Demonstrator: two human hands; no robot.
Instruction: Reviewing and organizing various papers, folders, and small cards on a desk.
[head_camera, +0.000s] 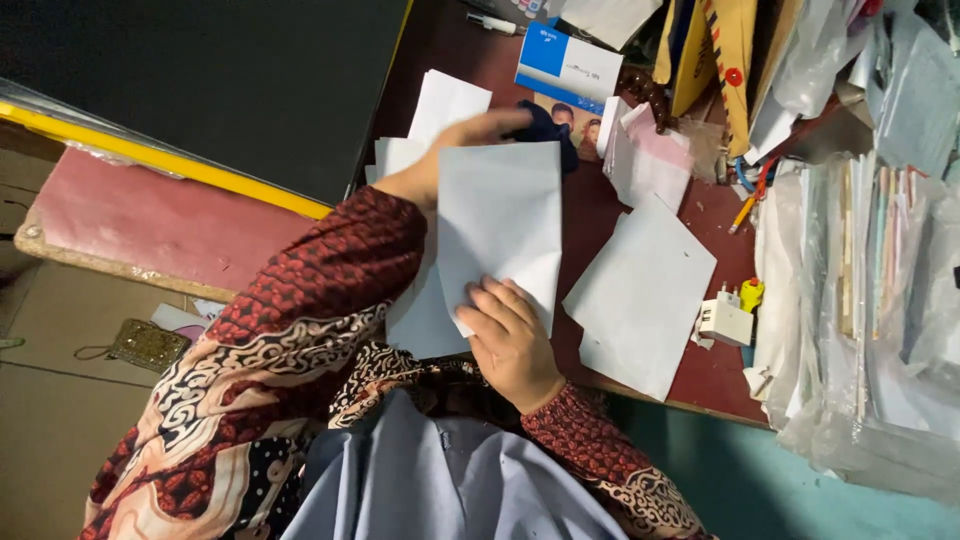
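Note:
My left hand (455, 150) reaches forward over the dark red desk (600, 210) and grips the top edge of a white sheet of paper (505, 220). My right hand (512, 340) holds the same sheet at its lower edge, fingers spread on its face. The sheet is held above more white sheets (425, 310) lying on the desk. A small dark blue object (548, 125) lies just past my left fingertips. Both arms wear red patterned sleeves.
Another white sheet (640, 290) lies to the right, beside a white plug adapter (725, 320). A blue and white box (568, 65) and folded pinkish papers (648, 160) sit further back. Piles of plastic-sleeved papers (880, 300) crowd the right. A dark board (200, 80) fills the left.

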